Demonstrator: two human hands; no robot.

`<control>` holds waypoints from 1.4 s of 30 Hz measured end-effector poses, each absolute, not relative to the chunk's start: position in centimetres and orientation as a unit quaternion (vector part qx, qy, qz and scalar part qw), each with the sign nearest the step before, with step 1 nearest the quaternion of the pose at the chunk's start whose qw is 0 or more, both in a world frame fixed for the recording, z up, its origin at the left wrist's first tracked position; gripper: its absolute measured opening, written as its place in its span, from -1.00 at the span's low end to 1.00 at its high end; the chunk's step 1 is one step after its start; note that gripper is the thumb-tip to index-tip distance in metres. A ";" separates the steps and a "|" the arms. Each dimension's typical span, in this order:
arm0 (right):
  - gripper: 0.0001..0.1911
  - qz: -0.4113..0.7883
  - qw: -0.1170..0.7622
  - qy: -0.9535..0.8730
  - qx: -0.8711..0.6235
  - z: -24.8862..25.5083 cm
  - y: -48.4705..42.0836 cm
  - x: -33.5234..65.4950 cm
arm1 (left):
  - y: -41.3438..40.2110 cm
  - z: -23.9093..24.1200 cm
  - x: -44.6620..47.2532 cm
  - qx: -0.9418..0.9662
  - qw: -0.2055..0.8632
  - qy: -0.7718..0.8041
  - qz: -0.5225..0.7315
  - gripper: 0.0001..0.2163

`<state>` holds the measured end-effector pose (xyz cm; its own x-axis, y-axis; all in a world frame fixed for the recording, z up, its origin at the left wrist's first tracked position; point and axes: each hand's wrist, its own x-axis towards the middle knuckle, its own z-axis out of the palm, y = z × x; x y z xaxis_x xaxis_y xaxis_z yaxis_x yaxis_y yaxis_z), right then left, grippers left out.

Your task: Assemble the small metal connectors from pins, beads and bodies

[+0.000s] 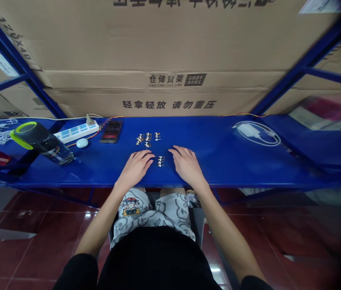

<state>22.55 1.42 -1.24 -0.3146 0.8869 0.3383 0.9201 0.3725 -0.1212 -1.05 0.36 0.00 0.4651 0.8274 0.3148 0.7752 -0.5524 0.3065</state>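
Observation:
My left hand (pixel 136 166) and my right hand (pixel 186 164) lie flat, palms down, on the blue shelf surface (pixel 218 161), fingers stretched forward. Neither holds anything. Between them sit a few small white and metal parts (pixel 161 161). Several more of the same small parts (pixel 146 139) lie in a loose cluster a little farther back, just beyond my left fingertips.
A dark bottle with a green-rimmed lid (pixel 42 143) lies at the left, near a white power strip (pixel 76 131), a small white oval object (pixel 82 142) and a dark box (pixel 110 131). A white charger with coiled cable (pixel 256 133) rests right. Cardboard boxes (pixel 170 60) stand behind.

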 end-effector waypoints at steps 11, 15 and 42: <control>-0.54 -0.047 0.179 -0.810 -0.557 -1.2 1.5 22.6 | 0.4 0.1 -1.0 0.855 0.062 0.468 0.217 -0.75; -0.54 -0.047 0.179 -0.811 -0.555 -1.1 1.5 22.6 | 0.3 0.2 -1.0 0.854 0.069 0.470 0.211 -0.75; -0.50 -0.043 0.163 -0.806 -0.567 -1.6 0.8 21.8 | 0.6 -0.4 -1.0 0.863 0.066 0.462 0.193 -0.68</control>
<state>21.84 0.83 -1.64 -0.3033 0.9008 0.3107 0.9287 0.3524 -0.1153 -1.04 0.62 -0.41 0.4987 0.8226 0.2732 0.7718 -0.5649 0.2920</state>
